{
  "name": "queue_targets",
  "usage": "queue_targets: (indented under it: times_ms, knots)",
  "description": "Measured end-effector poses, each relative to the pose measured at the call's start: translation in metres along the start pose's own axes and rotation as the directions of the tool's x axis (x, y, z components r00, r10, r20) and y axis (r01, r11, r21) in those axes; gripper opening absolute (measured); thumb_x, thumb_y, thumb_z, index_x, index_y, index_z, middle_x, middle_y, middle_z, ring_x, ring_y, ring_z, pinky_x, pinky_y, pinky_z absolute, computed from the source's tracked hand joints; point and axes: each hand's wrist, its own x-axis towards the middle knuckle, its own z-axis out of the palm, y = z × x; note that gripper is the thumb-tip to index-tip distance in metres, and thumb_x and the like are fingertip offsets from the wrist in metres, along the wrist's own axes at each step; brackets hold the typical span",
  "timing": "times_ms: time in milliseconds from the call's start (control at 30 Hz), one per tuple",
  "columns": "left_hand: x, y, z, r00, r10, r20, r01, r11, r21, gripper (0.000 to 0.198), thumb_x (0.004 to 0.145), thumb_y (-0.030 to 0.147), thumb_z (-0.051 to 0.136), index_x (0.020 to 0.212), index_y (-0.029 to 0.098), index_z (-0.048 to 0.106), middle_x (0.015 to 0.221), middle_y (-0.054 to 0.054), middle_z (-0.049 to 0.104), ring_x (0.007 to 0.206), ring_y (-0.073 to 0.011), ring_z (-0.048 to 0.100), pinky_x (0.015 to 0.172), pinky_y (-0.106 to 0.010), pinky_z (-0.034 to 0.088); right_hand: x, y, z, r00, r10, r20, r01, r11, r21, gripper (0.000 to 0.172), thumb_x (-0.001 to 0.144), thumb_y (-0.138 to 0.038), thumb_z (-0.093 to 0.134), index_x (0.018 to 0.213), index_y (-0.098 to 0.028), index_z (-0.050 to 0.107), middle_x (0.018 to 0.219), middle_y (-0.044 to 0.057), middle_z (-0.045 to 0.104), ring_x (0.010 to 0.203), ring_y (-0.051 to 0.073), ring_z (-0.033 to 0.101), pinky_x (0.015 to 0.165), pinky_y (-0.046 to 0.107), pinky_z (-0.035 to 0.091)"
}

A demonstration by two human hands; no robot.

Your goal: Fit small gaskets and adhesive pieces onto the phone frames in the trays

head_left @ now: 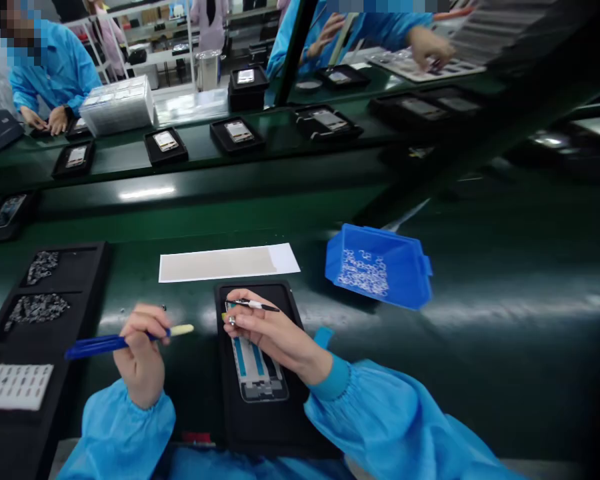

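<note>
Left hand [140, 360] grips a blue cream-tipped stick [115, 341] beside the black tray [260, 427], right hand [275, 333] pinches tweezers [253, 305] over the phone frame [257, 370] lying in it; markings on the white card [15, 387] too small to read.

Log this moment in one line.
left hand: grips blue-handled tool | right hand: holds thin tool over phone frame | black tray: carries frame

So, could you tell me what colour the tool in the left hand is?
The tool is blue with a cream tip; head view.
</note>
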Motion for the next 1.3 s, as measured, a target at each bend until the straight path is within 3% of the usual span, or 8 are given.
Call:
queue_targets:
  times_ms: [133, 233, 433, 733, 1000, 1100, 1167, 1300]
  knots:
    - [-0.011, 0.010, 0.018, 0.979, -0.003, 0.205, 0.015, 0.998, -0.060, 0.040, 0.102, 0.036, 0.040, 0.069, 0.020, 0.055, 0.068, -0.003, 0.061, 0.061, -0.0146, 0.056, 0.052, -0.026, 0.048, -0.009, 0.006, -0.002, 0.998, -0.027, -0.058, 0.030, 0.998, 0.052, 0.045, 0.071, -0.030, 0.090, 0.104, -0.022, 0.060, 0.083, -0.001, 0.070, 0.077, 0.015, 0.068, 0.074, 0.027, 0.053]
    - [-0.011, 0.016, 0.022, 0.947, 0.029, 0.320, -0.059, 0.995, 0.084, 0.035, 0.101, 0.030, 0.043, 0.070, 0.020, 0.056, 0.069, -0.002, 0.062, 0.067, -0.0157, 0.059, 0.063, -0.030, 0.050, -0.013, 0.007, -0.003, 0.991, -0.097, -0.087, 0.099, 0.995, 0.021, 0.044, 0.071, -0.031, 0.090, 0.102, -0.023, 0.060, 0.082, -0.001, 0.070, 0.078, 0.016, 0.067, 0.076, 0.028, 0.052]
    - [-0.003, 0.020, 0.026, 0.812, -0.067, 0.579, -0.126, 0.950, 0.287, 0.016, 0.097, 0.022, 0.053, 0.099, 0.025, 0.069, 0.071, 0.002, 0.057, 0.059, -0.0105, 0.054, 0.055, -0.022, 0.042, -0.017, 0.007, -0.004, 0.979, -0.177, -0.102, 0.170, 0.982, -0.080, 0.039, 0.074, -0.030, 0.088, 0.103, -0.022, 0.063, 0.082, 0.000, 0.071, 0.081, 0.016, 0.068, 0.081, 0.030, 0.053]
    - [0.006, 0.016, 0.028, 0.637, -0.203, 0.744, -0.021, 0.960, 0.279, 0.011, 0.090, 0.027, 0.064, 0.096, 0.026, 0.074, 0.070, 0.002, 0.055, 0.061, -0.0102, 0.053, 0.055, -0.020, 0.040, -0.015, 0.013, -0.017, 0.999, -0.034, 0.033, 0.035, 0.999, -0.011, 0.048, 0.071, -0.027, 0.091, 0.109, -0.017, 0.064, 0.082, 0.002, 0.073, 0.073, 0.013, 0.068, 0.071, 0.024, 0.052]
    - [0.013, 0.019, 0.031, 0.547, -0.196, 0.814, -0.084, 0.954, 0.287, 0.015, 0.092, 0.025, 0.056, 0.082, 0.022, 0.068, 0.068, 0.001, 0.057, 0.058, -0.0109, 0.056, 0.053, -0.021, 0.039, -0.013, 0.010, -0.016, 0.995, 0.053, 0.089, -0.056, 0.998, 0.030, 0.059, 0.060, -0.029, 0.096, 0.107, -0.014, 0.064, 0.079, 0.001, 0.073, 0.069, 0.013, 0.070, 0.069, 0.023, 0.055]
    - [0.013, 0.017, 0.034, 0.536, -0.182, 0.824, -0.074, 0.962, 0.261, 0.020, 0.091, 0.027, 0.055, 0.074, 0.021, 0.064, 0.067, 0.001, 0.057, 0.057, -0.0116, 0.055, 0.053, -0.021, 0.040, -0.013, 0.010, -0.014, 0.997, 0.025, 0.079, -0.028, 0.999, 0.036, 0.057, 0.060, -0.026, 0.096, 0.106, -0.014, 0.065, 0.078, 0.001, 0.073, 0.068, 0.013, 0.070, 0.070, 0.023, 0.055]
    - [0.013, 0.018, 0.037, 0.575, -0.177, 0.798, -0.050, 0.967, 0.251, 0.016, 0.091, 0.027, 0.056, 0.079, 0.022, 0.065, 0.069, 0.001, 0.060, 0.058, -0.0124, 0.056, 0.054, -0.022, 0.042, -0.014, 0.010, -0.011, 0.998, -0.016, 0.067, 0.012, 0.998, 0.054, 0.055, 0.060, -0.024, 0.095, 0.105, -0.015, 0.065, 0.078, 0.001, 0.073, 0.069, 0.012, 0.070, 0.071, 0.023, 0.055]
    - [0.012, 0.021, 0.036, 0.813, -0.150, 0.563, 0.009, 0.970, 0.244, 0.022, 0.098, 0.032, 0.048, 0.098, 0.022, 0.068, 0.074, -0.001, 0.060, 0.063, -0.0130, 0.056, 0.058, -0.023, 0.045, -0.017, 0.013, -0.009, 0.992, -0.123, -0.036, 0.126, 0.984, 0.124, 0.049, 0.065, -0.023, 0.093, 0.103, -0.018, 0.063, 0.081, 0.000, 0.074, 0.072, 0.012, 0.070, 0.071, 0.021, 0.054]
